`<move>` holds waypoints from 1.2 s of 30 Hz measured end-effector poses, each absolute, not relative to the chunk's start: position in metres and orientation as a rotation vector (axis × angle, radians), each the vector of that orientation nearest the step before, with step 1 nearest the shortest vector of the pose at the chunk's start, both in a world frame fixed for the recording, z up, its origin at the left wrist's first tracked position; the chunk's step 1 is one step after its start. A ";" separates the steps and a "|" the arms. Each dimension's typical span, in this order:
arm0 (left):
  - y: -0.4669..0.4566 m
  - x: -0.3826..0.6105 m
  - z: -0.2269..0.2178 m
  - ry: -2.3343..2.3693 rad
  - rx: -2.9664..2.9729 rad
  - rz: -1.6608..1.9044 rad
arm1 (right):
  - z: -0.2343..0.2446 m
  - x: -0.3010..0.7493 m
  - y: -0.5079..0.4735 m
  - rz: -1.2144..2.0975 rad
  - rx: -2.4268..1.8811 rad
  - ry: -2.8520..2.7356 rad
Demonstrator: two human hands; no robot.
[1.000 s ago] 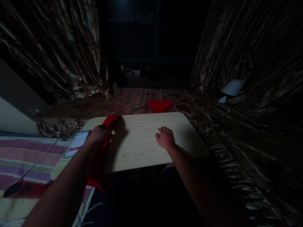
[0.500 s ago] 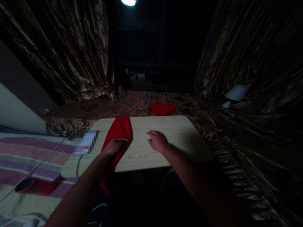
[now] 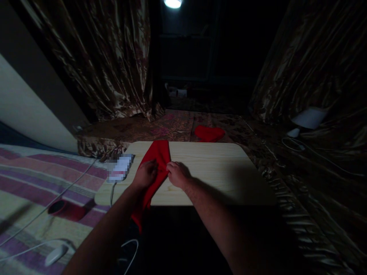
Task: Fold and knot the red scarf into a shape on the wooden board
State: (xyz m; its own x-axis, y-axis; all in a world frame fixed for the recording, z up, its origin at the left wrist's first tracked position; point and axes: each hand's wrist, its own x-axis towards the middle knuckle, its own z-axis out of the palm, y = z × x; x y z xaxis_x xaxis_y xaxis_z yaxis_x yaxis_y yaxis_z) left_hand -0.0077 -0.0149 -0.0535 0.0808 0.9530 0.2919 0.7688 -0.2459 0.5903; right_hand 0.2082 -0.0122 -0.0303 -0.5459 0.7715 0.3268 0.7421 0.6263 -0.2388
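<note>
red cloth [image 3: 161,152] crosses pale table [image 3: 212,164] before patterned curtains [image 3: 120,68]

Home, bedroom by the look. Striped bedspread [image 3: 25,177] at left, patterned drapes [image 3: 123,72] beside a dark window [image 3: 186,57], small lamp [image 3: 310,117] at right.

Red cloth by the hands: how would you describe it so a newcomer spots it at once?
Find the pale wooden tabletop at mid-view. Slanting across its left part is a long red cloth, its near end hanging past the near edge. Unlike the red item beyond the far edge, it has the left hand and right hand at it.
</note>
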 end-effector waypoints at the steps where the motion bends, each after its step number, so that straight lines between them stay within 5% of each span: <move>1: -0.014 -0.011 -0.056 1.736 2.215 0.837 | -0.029 0.212 -0.012 0.098 -1.179 -2.472; 10: -0.017 -0.021 -0.058 1.854 2.430 0.260 | -0.027 0.274 -0.007 0.094 -1.334 -2.501; 19: -0.019 -0.019 -0.058 1.905 2.437 0.195 | -0.034 0.379 0.023 -0.172 -2.129 -1.888; 36: -0.091 0.026 -0.057 2.138 2.364 0.333 | -0.044 0.406 0.016 -0.205 -2.028 -1.896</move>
State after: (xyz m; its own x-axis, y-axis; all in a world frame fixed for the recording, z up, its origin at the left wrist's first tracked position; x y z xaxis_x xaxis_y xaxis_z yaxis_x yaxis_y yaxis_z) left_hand 0.0262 -0.0911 -0.0573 0.0890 0.9768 0.1950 0.9898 -0.1086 0.0922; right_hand 0.4059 0.0157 -0.0436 0.0910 0.9351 0.3425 0.9867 -0.0382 -0.1580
